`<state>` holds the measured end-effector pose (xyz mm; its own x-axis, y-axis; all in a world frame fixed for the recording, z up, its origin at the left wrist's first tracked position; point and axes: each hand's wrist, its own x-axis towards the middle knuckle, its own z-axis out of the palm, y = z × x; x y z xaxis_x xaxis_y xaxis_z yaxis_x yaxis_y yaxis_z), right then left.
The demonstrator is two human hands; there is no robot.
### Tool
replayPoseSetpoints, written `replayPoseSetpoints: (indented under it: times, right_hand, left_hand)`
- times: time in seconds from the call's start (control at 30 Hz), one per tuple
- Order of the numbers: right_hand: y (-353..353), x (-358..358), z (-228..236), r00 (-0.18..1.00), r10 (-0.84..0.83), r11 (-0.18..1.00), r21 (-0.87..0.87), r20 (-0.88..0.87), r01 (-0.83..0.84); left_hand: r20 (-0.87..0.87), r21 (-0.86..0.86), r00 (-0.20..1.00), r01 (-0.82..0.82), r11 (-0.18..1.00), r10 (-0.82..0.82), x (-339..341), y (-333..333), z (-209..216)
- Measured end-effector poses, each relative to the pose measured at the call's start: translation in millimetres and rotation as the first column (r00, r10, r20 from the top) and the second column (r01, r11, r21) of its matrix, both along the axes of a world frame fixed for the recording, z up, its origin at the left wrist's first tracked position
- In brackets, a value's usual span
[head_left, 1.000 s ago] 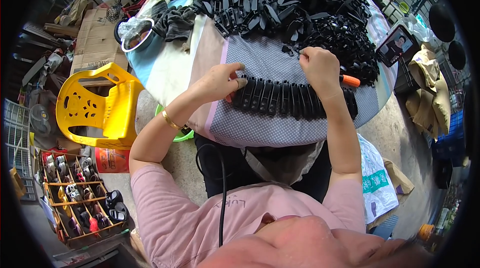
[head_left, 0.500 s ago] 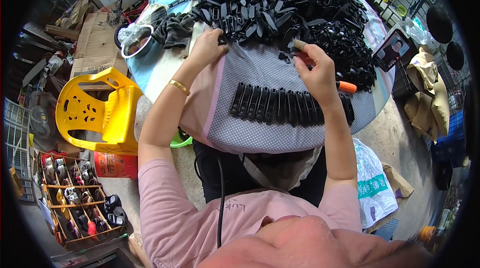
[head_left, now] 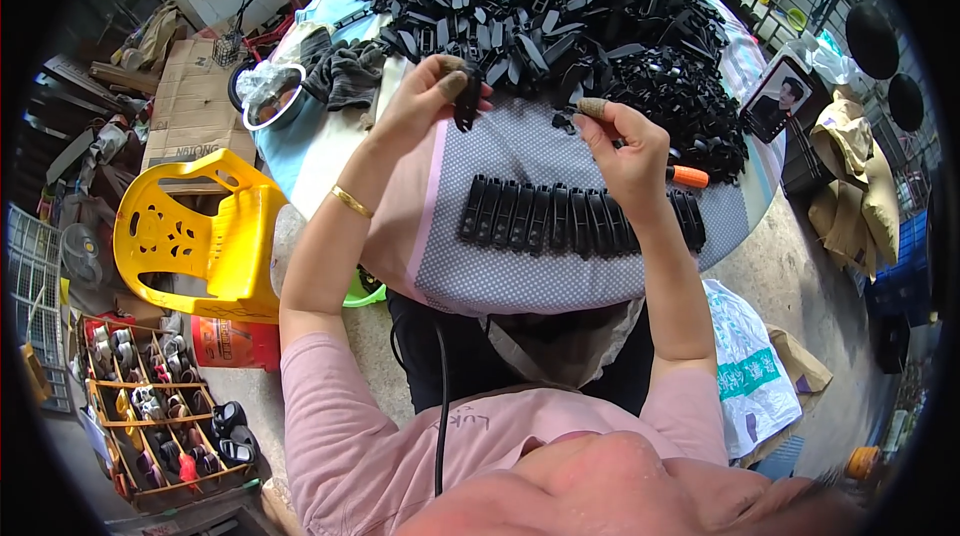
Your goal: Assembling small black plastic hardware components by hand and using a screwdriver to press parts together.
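Note:
My left hand (head_left: 425, 96) is raised over the table and pinches a small black plastic part (head_left: 466, 106) between thumb and fingers. My right hand (head_left: 625, 151) holds a tool with an orange handle (head_left: 688, 177) and has a covered fingertip lifted near a small black piece (head_left: 563, 122). Below both hands a row of black parts (head_left: 580, 221) lies side by side on a dotted grey cloth (head_left: 520, 276). A large heap of loose black parts (head_left: 560, 6) fills the far side of the table.
A yellow plastic chair (head_left: 190, 236) stands at the left, with a wooden crate of small items (head_left: 150, 406) below it. A metal bowl (head_left: 270, 91) and dark cloth (head_left: 345, 71) sit on the table's left. A framed photo (head_left: 780, 96), sacks (head_left: 850, 176) and a plastic bag (head_left: 745, 376) are at the right.
My left hand left the row, reached into the heap and now lifts a black part. My right hand rose from the row's right end toward the middle.

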<state>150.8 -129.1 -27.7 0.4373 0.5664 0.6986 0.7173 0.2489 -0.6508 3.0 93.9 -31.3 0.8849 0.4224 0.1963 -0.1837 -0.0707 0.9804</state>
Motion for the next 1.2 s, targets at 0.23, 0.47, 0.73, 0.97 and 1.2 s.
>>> replayPoseSetpoints:
  times: [0.23,0.47,0.73,0.97,1.2]
  right_hand:
    - [-2,-6,5,0.998,0.02,0.998,0.054,0.06,-0.023]
    - [3,-5,2,0.964,0.155,0.981,0.082,0.216,-0.176]
    - [2,-10,-1,0.996,0.066,0.997,0.038,0.055,-0.068]
    - [2,-11,3,0.961,-0.135,0.974,0.209,0.24,0.084]
    - [1,-11,2,0.899,-0.199,0.963,0.247,0.391,0.105]
  left_hand:
    - [0.121,-0.407,0.924,0.38,0.831,-0.364,22,-62,5]
    - [-0.023,-0.555,0.97,0.19,0.81,-0.244,28,-78,7]
    - [0.129,-0.549,0.965,0.262,0.793,-0.23,22,-82,8]
    - [0.067,-0.476,0.961,0.268,0.838,-0.269,19,-89,1]
    - [0.013,-0.426,0.973,0.214,0.879,-0.231,18,-95,2]
